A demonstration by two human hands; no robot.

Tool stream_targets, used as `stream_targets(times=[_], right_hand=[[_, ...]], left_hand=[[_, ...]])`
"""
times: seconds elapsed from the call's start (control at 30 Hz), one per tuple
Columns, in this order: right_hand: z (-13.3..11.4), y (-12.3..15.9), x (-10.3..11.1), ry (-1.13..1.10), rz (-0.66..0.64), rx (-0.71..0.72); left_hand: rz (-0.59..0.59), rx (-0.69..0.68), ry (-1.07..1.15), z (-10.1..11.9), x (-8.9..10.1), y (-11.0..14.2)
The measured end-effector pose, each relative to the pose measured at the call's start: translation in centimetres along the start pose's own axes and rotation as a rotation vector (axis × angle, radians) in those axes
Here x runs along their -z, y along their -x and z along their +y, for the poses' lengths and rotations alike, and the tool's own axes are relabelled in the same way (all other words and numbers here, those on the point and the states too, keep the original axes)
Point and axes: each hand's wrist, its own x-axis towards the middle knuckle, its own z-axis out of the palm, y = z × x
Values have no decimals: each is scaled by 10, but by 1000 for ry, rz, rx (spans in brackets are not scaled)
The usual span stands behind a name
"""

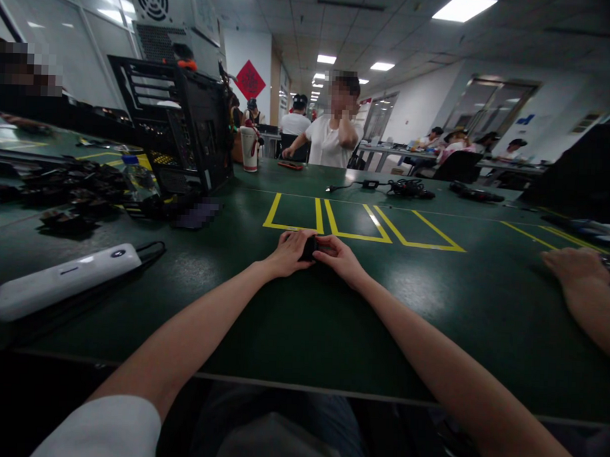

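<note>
Both hands meet around a small black object (309,248) just in front of the yellow tape marks on the green table (301,335). My left hand (291,253) wraps it from the left, fingers closed over its side and top. From the right, my right hand (340,258) pinches its edge with thumb and fingertips. Fingers cover most of the object, so its exact kind cannot be made out.
Yellow tape outlines (335,233) lie beyond my hands. Left are a white device (68,280), black parts (71,187) and an open computer case (189,118). A coiled black cable (409,188) lies at the back. Another person's hand (578,268) rests at right; someone sits opposite.
</note>
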Motion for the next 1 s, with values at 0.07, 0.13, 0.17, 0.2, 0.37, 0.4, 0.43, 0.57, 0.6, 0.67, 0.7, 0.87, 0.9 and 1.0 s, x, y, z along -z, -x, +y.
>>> stream_targets(times=[0.07, 0.13, 0.17, 0.2, 0.37, 0.4, 0.43, 0.57, 0.6, 0.67, 0.7, 0.87, 0.9, 1.0], right_hand=[[-2, 1, -1, -26, 5, 6], [-3, 2, -3, -23, 29, -8], [-3, 2, -4, -19, 43, -17], [-3, 1, -4, -15, 54, -22], [-1, 1, -2, 28, 43, -22], [-1, 1, -2, 33, 28, -18], [0, 1, -1, 31, 12, -14], [0, 3, -2, -1, -2, 8], [0, 3, -3, 1, 13, 12], [0, 2, -4, 13, 51, 16], [-1, 1, -4, 17, 65, 11], [-1, 0, -3, 34, 45, -37], [-1, 0, -2, 28, 23, -36], [-1, 2, -3, -16, -11, 6]], left_hand=[[4, 3, -2, 0, 0, 0], [7, 2, -6, 0, -1, -1], [7, 0, -8, 0, -1, -1], [8, -3, -8, 1, 0, -1], [4, -8, -3, 0, 1, 0], [2, -6, 0, 0, 1, 0], [1, -5, 4, 0, 1, 0], [1, -2, 8, 0, 0, -1], [2, 2, 7, 0, 0, -1], [2, 5, 5, 1, 0, -1], [4, 5, 4, 1, 0, -1], [2, -2, 5, 1, 1, -1], [2, -1, 6, 1, 2, -1], [2, 6, 6, 2, 2, -1]])
